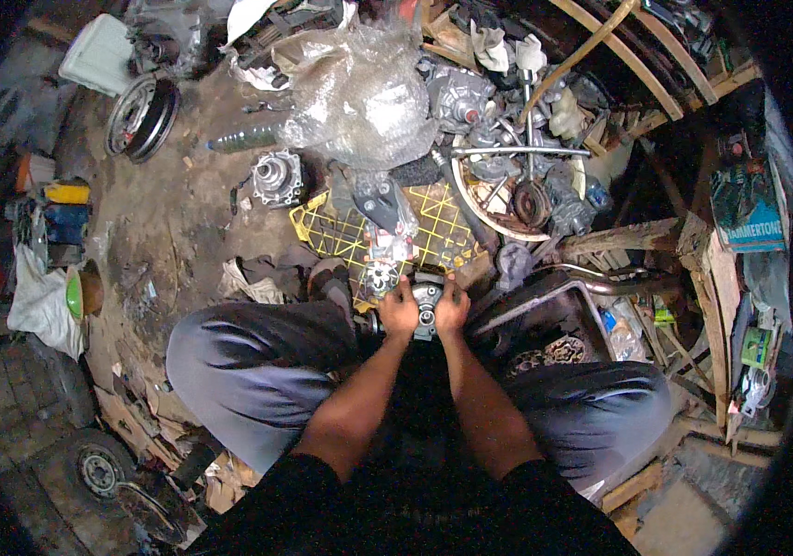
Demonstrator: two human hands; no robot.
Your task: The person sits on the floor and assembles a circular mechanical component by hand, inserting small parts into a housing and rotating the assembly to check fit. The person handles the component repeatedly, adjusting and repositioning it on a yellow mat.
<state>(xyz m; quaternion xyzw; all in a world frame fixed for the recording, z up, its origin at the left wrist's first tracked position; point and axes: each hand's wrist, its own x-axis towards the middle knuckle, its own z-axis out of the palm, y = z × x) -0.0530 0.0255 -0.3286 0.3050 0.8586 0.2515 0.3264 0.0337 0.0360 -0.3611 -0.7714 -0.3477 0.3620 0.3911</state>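
Our left hand (399, 312) and our right hand (453, 309) are closed on either side of a small round grey metal engine part (427, 303), each palm pressed to its flank with the fingers curled over the top, so the piece is clamped between the two hands. In the head view, the only one we have, this part sits in front of our chest, between our knees, just at the near edge of a yellow plastic grid crate (433, 232) that lies flat on the dirt floor (174, 232). On the crate rests a grey and white cast-metal assembly with a toothed gear at its near end (382, 243), and that gear is just beside our left hand. We are squatting, with grey trousers (248, 361) spread to both sides and our bare forearms coming up from the lower edge. Beyond the crate lies a crumpled sheet of clear bubble wrap (359, 88), and to its right a heap of grey metal engine parts (498, 120) around a rusty spoked wheel rim (507, 208). To the left of the crate a round silver finned metal part (278, 176) stands alone on the floor, with a clear plastic bottle (243, 139) lying near it. Further left a black car wheel rim (141, 116) leans on its edge. At the far left a green bowl (75, 293) sits beside a white sack (39, 306).
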